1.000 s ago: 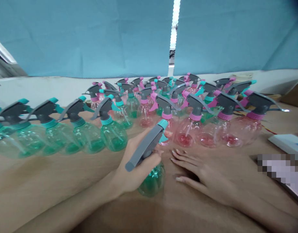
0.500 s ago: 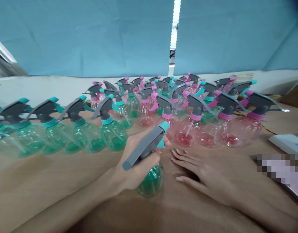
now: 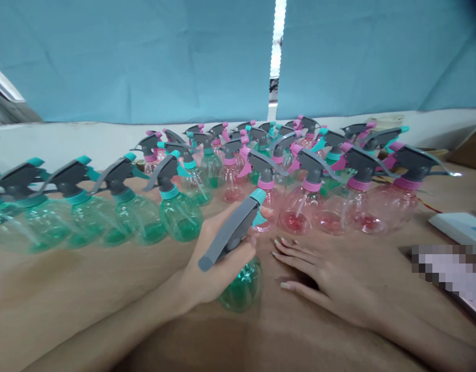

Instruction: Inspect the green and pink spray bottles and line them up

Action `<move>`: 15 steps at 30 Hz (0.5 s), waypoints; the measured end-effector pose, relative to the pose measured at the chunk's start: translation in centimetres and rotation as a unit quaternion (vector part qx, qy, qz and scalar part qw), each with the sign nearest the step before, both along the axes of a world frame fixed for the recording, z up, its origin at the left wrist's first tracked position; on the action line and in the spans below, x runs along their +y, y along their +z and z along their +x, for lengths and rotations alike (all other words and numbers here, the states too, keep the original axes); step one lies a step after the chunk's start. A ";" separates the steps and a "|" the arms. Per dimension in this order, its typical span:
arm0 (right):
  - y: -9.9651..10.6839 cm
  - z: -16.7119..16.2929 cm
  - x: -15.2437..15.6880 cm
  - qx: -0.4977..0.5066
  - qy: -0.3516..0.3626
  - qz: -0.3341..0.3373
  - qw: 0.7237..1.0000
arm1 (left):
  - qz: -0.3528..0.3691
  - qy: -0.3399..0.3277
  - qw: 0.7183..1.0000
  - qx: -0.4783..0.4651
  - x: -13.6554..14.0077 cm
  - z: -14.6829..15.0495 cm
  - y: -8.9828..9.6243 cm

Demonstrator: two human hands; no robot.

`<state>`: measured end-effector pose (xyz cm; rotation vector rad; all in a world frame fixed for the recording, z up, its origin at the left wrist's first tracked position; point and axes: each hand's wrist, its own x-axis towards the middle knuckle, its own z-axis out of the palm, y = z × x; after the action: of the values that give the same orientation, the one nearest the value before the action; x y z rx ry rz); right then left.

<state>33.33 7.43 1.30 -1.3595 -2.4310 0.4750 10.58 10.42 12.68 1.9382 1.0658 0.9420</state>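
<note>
My left hand (image 3: 218,258) is wrapped round the neck of a green spray bottle (image 3: 242,289) with a grey and turquoise spray head. The bottle stands on the wooden table (image 3: 137,320) in front of me, its nozzle pointing away and slightly right. Fingers hide its neck and collar. To the right, my right hand (image 3: 319,274) rests on the tabletop with fingers stretched out, holding nothing. Just beyond it stands a pink spray bottle (image 3: 295,217) with a grey and pink head.
A row of green spray bottles (image 3: 139,222) runs along the left. More pink ones (image 3: 367,212) stand right of centre, with mixed bottles behind. A white box (image 3: 457,227) and a blurred-out flat object (image 3: 450,279) lie at the right. Blue cloth (image 3: 144,62) hangs behind.
The trigger shows a little more below the nozzle, and the index finger sits slightly differently by it. My left hand keeps its hold; the right hand has not moved.
</note>
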 end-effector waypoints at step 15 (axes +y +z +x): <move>0.0 0.1 0.0 0.025 0.005 -0.002 1.000 | -0.040 -0.038 0.998 -0.024 0.3 -0.1 -0.2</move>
<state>33.38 7.45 1.34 -1.3219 -2.3985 0.5106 10.50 10.76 12.49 1.8678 0.9814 0.8860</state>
